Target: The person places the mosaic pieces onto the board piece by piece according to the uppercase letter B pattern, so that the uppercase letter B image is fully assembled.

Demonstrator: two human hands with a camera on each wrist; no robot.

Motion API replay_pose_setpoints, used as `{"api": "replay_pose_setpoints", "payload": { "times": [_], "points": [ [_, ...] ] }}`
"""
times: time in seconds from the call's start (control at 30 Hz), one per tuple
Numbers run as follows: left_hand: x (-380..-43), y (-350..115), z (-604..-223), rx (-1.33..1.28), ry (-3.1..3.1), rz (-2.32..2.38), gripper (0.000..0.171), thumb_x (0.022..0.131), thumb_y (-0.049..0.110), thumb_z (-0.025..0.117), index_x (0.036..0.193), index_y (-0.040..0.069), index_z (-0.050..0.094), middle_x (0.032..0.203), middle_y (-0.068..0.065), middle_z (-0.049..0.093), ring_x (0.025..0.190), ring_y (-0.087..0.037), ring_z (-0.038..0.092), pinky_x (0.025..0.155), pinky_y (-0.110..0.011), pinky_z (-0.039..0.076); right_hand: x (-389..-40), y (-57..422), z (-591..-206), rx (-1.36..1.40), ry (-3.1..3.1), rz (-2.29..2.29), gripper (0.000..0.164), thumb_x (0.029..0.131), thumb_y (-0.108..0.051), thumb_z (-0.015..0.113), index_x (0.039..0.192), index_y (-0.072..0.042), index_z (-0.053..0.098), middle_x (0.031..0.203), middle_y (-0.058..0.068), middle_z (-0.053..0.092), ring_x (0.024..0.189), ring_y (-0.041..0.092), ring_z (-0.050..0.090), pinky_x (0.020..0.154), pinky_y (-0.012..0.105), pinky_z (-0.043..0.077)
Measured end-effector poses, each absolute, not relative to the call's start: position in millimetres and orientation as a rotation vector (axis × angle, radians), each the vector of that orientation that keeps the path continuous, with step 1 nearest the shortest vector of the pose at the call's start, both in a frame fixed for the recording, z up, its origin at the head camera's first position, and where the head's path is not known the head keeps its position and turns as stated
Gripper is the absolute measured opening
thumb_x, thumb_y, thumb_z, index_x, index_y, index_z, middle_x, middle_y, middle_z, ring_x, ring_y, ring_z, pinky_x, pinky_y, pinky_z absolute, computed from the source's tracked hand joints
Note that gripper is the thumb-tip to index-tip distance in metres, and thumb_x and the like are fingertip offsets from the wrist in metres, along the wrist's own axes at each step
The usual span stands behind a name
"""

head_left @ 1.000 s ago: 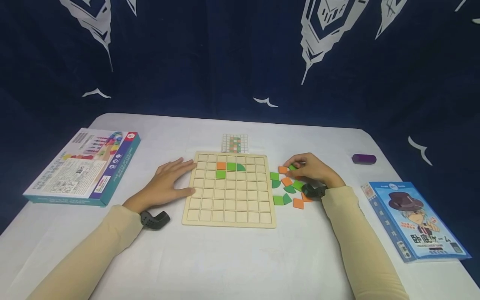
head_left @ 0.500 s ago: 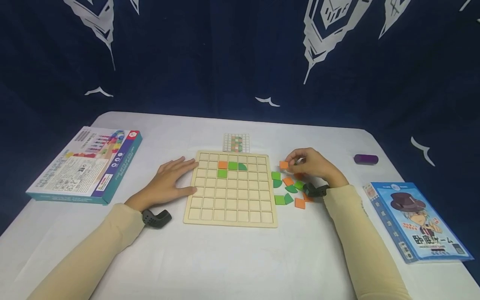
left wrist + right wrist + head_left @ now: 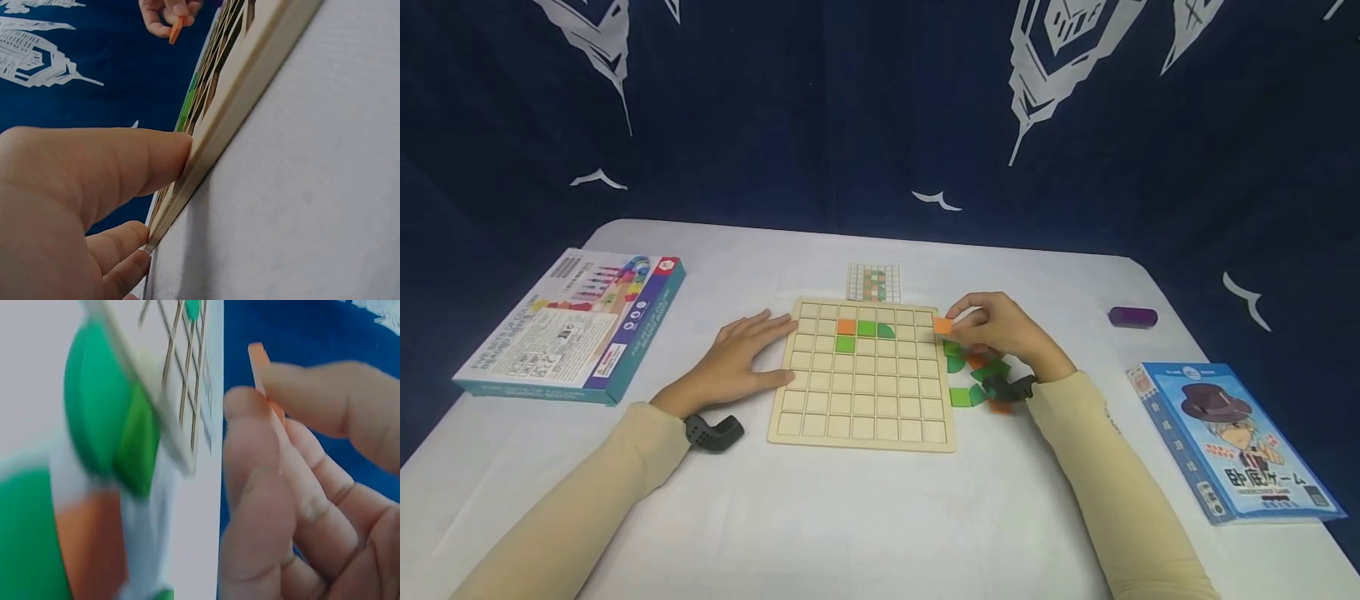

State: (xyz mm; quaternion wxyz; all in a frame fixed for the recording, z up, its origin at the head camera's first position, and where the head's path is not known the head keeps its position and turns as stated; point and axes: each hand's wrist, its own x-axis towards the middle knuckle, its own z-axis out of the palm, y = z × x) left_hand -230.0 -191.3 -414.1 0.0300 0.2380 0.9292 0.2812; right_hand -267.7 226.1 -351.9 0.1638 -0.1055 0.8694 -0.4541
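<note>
A wooden grid board lies mid-table. In its upper rows sit an orange square tile, two green square tiles and a dark green quarter-round tile. My left hand rests against the board's left edge, thumb and fingers spread; the left wrist view shows the thumb touching the rim. My right hand pinches an orange square tile between thumb and fingers, raised at the board's right edge. The right wrist view shows the held tile edge-on.
Loose green and orange tiles lie right of the board, partly hidden under my right wrist. A small pattern card lies behind the board. One game box stands at left, another at right. A purple cylinder lies back right.
My right hand has picked the orange square tile up from the loose pile and moved it left to the board's right edge. My left hand stays on the board's left edge.
</note>
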Motion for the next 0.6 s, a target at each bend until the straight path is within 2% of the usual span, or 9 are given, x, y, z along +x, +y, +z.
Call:
{"api": "replay_pose_setpoints", "payload": {
  "times": [0.1, 0.23, 0.47, 0.6],
  "points": [
    [-230.5, -191.6, -414.4, 0.737, 2.867, 0.862, 0.081, 0.097, 0.039, 0.074, 0.165, 0.007, 0.044, 0.174, -0.017, 0.036, 0.164, -0.043, 0.018, 0.13, -0.066, 0.005, -266.1, 216.1, -353.2, -0.285, 2.446, -1.35, 0.033, 0.095, -0.009, 0.078, 0.124, 0.003, 0.068, 0.085, 0.009, 0.077, 0.065, 0.014, 0.061, 0.053, 0.023, 0.046],
    [-230.9, -191.9, -415.0, 0.737, 2.871, 0.855, 0.081, 0.098, 0.039, 0.075, 0.165, 0.007, 0.044, 0.174, -0.016, 0.036, 0.164, -0.043, 0.018, 0.13, -0.066, 0.006, -265.4, 203.2, -354.8, -0.278, 2.395, -1.409, 0.035, 0.094, -0.006, 0.08, 0.125, 0.006, 0.066, 0.094, 0.012, 0.081, 0.08, 0.016, 0.074, 0.07, 0.026, 0.06],
    [-230.2, -191.6, -415.1, 0.72, 2.869, 0.857, 0.081, 0.097, 0.039, 0.075, 0.165, 0.007, 0.044, 0.174, -0.016, 0.035, 0.164, -0.043, 0.017, 0.13, -0.066, 0.006, -266.5, 182.4, -354.2, -0.32, 2.366, -1.394, 0.032, 0.094, -0.003, 0.079, 0.122, 0.007, 0.067, 0.089, 0.011, 0.08, 0.076, 0.016, 0.072, 0.07, 0.027, 0.062],
    [-230.2, -191.3, -415.1, 0.717, 2.869, 0.851, 0.081, 0.097, 0.039, 0.075, 0.165, 0.007, 0.044, 0.174, -0.016, 0.035, 0.164, -0.043, 0.017, 0.13, -0.066, 0.006, -267.0, 172.0, -354.8, -0.332, 2.348, -1.387, 0.031, 0.095, -0.004, 0.08, 0.122, 0.006, 0.068, 0.093, 0.012, 0.081, 0.079, 0.015, 0.074, 0.071, 0.028, 0.063]
  ]
}}
